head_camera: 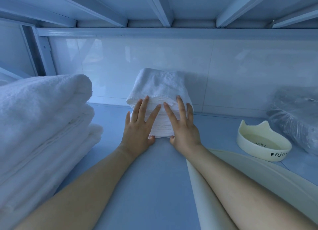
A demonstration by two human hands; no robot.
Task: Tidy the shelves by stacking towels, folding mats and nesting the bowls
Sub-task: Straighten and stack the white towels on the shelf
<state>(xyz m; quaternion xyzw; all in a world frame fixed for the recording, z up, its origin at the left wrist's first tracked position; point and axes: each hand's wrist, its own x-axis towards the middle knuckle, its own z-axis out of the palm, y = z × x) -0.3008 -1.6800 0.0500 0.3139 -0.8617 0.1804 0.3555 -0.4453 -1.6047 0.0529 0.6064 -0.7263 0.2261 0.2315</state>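
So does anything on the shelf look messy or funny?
A little. The top towel sits crooked on the small stack, poking out left. Both hands lie flat against the stack's front. The cat-ear bowl stands alone, unnested.

The small towel stack (160, 99) sits at the shelf's (137, 186) back, between larger towels (43, 119) left and a bowl (263, 142) right.

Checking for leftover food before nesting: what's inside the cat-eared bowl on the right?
The cat-eared bowl looks empty: only its pale inner floor shows, with a small dark printed mark near the front. The near wall hides the front strip of the floor, so that part cannot be checked.
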